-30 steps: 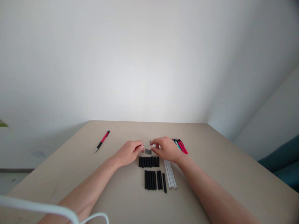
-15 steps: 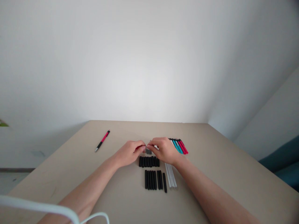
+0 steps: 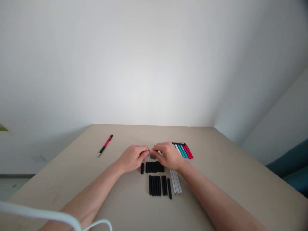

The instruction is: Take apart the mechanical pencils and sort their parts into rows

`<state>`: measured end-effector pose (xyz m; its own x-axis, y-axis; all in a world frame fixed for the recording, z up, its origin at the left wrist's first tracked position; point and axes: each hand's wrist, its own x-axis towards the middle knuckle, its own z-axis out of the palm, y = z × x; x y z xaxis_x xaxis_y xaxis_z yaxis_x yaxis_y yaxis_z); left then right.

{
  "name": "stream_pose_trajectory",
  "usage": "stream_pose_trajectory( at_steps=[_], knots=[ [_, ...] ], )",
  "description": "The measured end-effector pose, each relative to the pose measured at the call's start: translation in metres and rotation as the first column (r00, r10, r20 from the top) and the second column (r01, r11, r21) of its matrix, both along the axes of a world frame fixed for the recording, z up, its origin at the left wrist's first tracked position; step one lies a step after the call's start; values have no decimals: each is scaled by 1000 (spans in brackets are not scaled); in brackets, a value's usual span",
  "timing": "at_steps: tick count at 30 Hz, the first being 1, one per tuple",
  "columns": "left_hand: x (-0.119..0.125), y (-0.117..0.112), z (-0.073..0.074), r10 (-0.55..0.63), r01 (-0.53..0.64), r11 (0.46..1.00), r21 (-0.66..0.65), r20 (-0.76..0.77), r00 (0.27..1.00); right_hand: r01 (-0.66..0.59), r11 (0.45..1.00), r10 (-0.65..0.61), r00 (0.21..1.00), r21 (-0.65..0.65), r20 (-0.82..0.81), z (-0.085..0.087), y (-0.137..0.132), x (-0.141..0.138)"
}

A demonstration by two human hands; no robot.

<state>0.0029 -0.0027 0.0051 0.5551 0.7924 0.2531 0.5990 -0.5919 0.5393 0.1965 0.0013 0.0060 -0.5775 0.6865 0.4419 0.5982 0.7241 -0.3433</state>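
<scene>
My left hand (image 3: 132,157) and my right hand (image 3: 167,155) meet fingertip to fingertip over the beige table (image 3: 216,166). Both are pinched shut on a thin white refill tube; only a bit of it (image 3: 159,153) shows by the right fingers. Just under the fingertips lies a small heap of grey springs (image 3: 152,157). Below it runs a row of short black grip sleeves (image 3: 154,167), one of them (image 3: 142,168) set apart at the left. Nearer to me lie longer black barrels (image 3: 158,185) and several white refill tubes (image 3: 176,182).
A group of red, teal, white and black pen barrels (image 3: 183,150) lies to the right of my right hand. One finished red and black pen (image 3: 105,145) lies alone at the far left. A white cable (image 3: 48,216) curves at the bottom left. The wall stands behind the table.
My right hand has moved left until its fingers met the left hand's, uncovering more of the coloured barrels. One black sleeve has shifted left, away from its row.
</scene>
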Motion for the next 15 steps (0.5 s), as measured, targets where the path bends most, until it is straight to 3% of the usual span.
stream_pose_trajectory(
  at_steps=[8,15],
  knots=[
    [0,0,1,-2,2,999,34,-10,1000,4,1000,-4,1000,-13,3,3,-1,0],
    [-10,2,9,68,-69,997,-46,-21,997,87,994,-80,990,-61,112,12,0,12]
  ],
)
